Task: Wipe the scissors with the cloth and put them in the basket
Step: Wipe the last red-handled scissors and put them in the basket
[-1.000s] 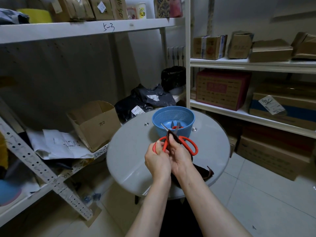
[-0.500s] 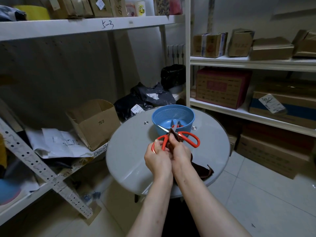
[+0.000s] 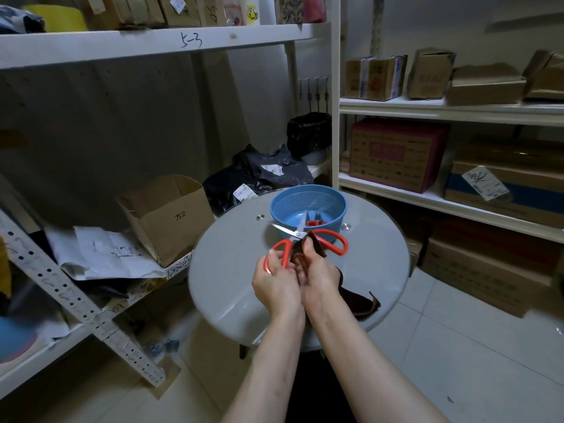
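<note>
Wiping step is in hand. The left hand [image 3: 276, 283] grips the left red handle loop of the scissors [image 3: 297, 234], fingers curled round it. The right hand [image 3: 317, 277] pinches the dark brown cloth [image 3: 358, 300] against the scissors just below the pivot, thumb on top. The rest of the cloth trails down onto the worktop [image 3: 232, 270] beside the right wrist.

The scissors are held up off the worktop, just in front of the basket [image 3: 335, 222] and not in it yet. The blades are apart: one points left, the other points toward the basket's near rim.

Judgement: the wipe is partway, with the cloth at the pivot and both blades bare. The next move calls for drawing the cloth along each blade from pivot to tip, keeping the fingers behind the cloth and off the edges. Then shut the blades, let go of the cloth and lower the scissors into the basket. It is a short reach forward. The scissors look long for the basket, so they may lean on the rim.

Containers:
- The blue basket is perforated and sits at the far side of the worktop. It holds one small red-and-dark tool, maybe snips; I cannot tell exactly.
- An open cardboard box [image 3: 166, 215] sits on the left shelf, its inside not visible.
- The cartons on the right-hand shelves are closed.
</note>
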